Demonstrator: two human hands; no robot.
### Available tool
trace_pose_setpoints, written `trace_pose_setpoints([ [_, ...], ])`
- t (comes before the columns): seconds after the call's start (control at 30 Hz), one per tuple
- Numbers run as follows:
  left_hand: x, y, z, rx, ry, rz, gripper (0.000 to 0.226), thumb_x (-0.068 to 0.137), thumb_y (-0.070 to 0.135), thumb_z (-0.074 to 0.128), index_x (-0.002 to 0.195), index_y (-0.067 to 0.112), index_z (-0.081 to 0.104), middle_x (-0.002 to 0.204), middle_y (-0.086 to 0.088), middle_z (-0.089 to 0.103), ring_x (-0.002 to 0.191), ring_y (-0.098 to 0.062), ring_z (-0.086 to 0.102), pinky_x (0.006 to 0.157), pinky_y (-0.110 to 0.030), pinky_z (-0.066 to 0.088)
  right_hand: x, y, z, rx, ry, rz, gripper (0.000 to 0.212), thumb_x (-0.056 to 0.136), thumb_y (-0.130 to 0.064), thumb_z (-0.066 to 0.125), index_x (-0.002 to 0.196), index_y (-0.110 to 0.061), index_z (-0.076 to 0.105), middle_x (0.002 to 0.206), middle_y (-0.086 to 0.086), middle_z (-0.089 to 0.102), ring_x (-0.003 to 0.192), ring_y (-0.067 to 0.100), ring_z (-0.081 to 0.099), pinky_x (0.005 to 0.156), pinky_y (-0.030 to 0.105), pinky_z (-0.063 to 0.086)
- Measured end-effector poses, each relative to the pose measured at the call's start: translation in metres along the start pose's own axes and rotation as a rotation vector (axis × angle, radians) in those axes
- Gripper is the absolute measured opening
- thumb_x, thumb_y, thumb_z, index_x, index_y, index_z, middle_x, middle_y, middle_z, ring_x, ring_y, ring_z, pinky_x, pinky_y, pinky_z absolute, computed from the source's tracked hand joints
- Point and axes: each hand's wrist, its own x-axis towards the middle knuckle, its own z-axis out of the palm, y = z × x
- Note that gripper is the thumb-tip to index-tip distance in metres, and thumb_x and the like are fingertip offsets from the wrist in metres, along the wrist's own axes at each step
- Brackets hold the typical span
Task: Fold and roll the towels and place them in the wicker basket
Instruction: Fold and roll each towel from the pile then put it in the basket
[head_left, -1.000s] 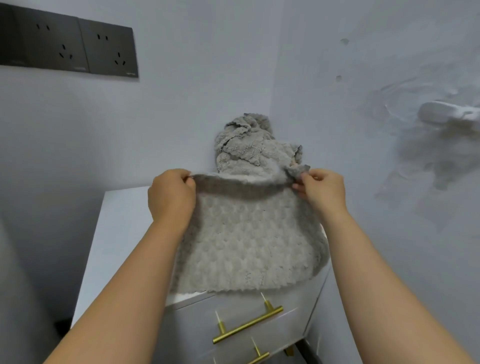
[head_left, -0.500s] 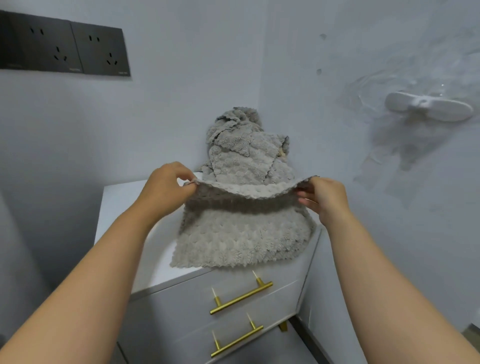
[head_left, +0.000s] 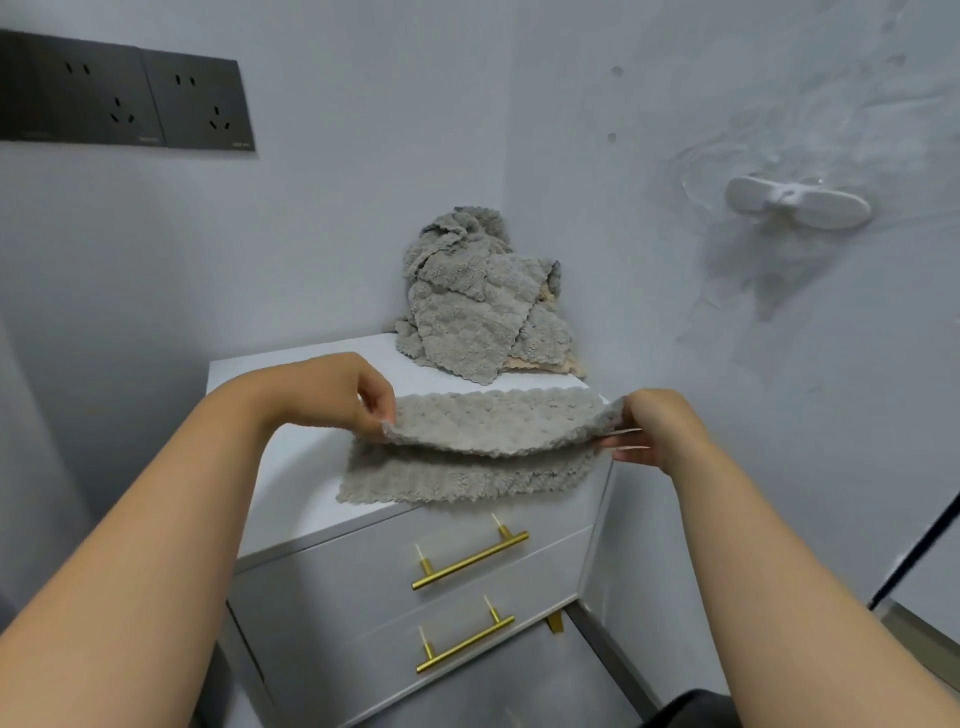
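A grey knobbly towel (head_left: 488, 423) lies on the white cabinet top (head_left: 291, 457), folded over on itself. My left hand (head_left: 358, 395) pinches the upper layer's left corner. My right hand (head_left: 649, 431) pinches its right corner. The upper layer hangs a little above the lower layer, whose front edge reaches the cabinet's front edge. A heap of crumpled grey towels (head_left: 478, 306) sits in the back corner against the wall, with a peach cloth (head_left: 550, 364) showing under it. No wicker basket is in view.
The cabinet has two drawers with gold bar handles (head_left: 470, 558). Walls close it in behind and on the right. Dark wall sockets (head_left: 124, 104) are up on the left. A white hook (head_left: 795, 205) sticks to the right wall.
Both hands brought the towel's held edge down and toward me, laying it over the lower half. The towel now lies doubled instead of hanging raised.
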Motion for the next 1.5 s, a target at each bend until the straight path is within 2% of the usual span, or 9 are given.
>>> trace_pose_setpoints([
  [0.17,0.005,0.005,0.005,0.162,-0.249,-0.159,0.022,0.075,0.051,0.072,0.077,0.03,0.075,0.082,0.017,0.07,0.085,-0.001,0.059,0.084,-0.024,0.046,0.007,0.0,-0.01,-0.21,-0.059,0.073,0.03,0.088,0.003,0.041,0.062,-0.003,0.056,0.08,0.012,0.057,0.063,0.023,0.055,0.062,0.03,0.044],
  [0.3,0.024,0.008,0.014,0.313,-0.042,-0.132,0.042,0.086,0.055,0.057,0.106,0.021,0.071,0.108,0.003,0.069,0.098,-0.013,0.059,0.089,-0.03,0.045,0.012,0.001,-0.005,-0.284,0.063,-0.019,0.023,0.087,-0.005,0.043,0.075,0.0,0.062,0.091,0.017,0.066,0.071,0.026,0.06,0.069,0.031,0.044],
  [0.43,0.042,0.007,0.042,0.335,0.013,-0.016,0.074,0.083,0.057,0.06,0.145,0.025,0.035,0.148,-0.007,0.036,0.135,-0.025,0.034,0.11,-0.038,0.03,0.013,0.011,0.007,-0.392,-0.001,-0.003,0.036,0.091,-0.024,0.044,0.106,0.004,0.061,0.097,0.017,0.07,0.071,0.027,0.062,0.066,0.027,0.044],
  [0.6,0.047,0.0,0.062,0.253,-0.216,-0.034,0.091,0.082,0.065,0.052,0.151,0.038,-0.002,0.161,0.001,-0.007,0.147,-0.023,-0.007,0.118,-0.046,0.002,0.018,0.017,0.008,-0.356,-0.053,0.014,0.044,0.091,-0.041,0.052,0.112,-0.002,0.056,0.098,0.012,0.065,0.077,0.023,0.062,0.068,0.029,0.045],
  [0.7,0.049,-0.003,0.06,0.267,-0.236,-0.037,0.101,0.074,0.074,0.052,0.15,0.038,-0.003,0.161,0.002,-0.004,0.147,-0.022,-0.005,0.119,-0.047,0.003,0.02,0.027,0.009,-0.175,-0.134,0.144,0.037,0.089,-0.046,0.058,0.103,-0.012,0.058,0.088,0.005,0.066,0.076,0.019,0.062,0.082,0.037,0.042],
  [0.8,0.048,0.001,0.058,0.255,-0.219,-0.028,0.114,0.062,0.082,0.055,0.152,0.033,0.004,0.158,0.0,0.015,0.144,-0.022,0.014,0.118,-0.045,0.015,0.018,0.034,0.01,-0.008,-0.209,0.297,0.032,0.086,-0.047,0.063,0.093,-0.016,0.059,0.087,0.002,0.065,0.072,0.017,0.059,0.069,0.029,0.045],
  [1.03,0.039,0.025,0.045,0.156,-0.149,-0.078,0.098,0.068,0.061,0.073,0.148,0.029,0.027,0.141,0.005,0.043,0.128,-0.017,0.042,0.104,-0.03,0.032,0.002,-0.002,0.004,-0.013,-0.093,-0.295,0.007,0.08,-0.01,0.073,0.079,-0.011,0.066,0.084,0.01,0.069,0.07,0.018,0.063,0.064,0.026,0.053],
  [1.2,0.036,0.046,0.04,-0.215,0.049,0.065,0.076,0.075,0.057,0.067,0.141,0.029,0.041,0.125,0.008,0.054,0.116,-0.007,0.051,0.099,-0.023,0.038,-0.037,-0.036,-0.005,-0.029,-0.347,-0.551,0.019,0.077,0.003,0.072,0.075,-0.012,0.062,0.078,0.005,0.07,0.072,0.021,0.066,0.073,0.035,0.056],
  [1.5,0.032,0.083,0.044,-0.905,0.143,0.223,0.029,0.077,0.03,0.07,0.092,0.006,0.07,0.085,-0.004,0.071,0.077,-0.014,0.066,0.066,-0.024,0.05,-0.054,-0.042,-0.006,-0.342,-0.316,-0.593,0.027,0.069,-0.016,0.084,0.087,-0.004,0.069,0.084,0.005,0.07,0.072,0.013,0.062,0.072,0.028,0.052],
])
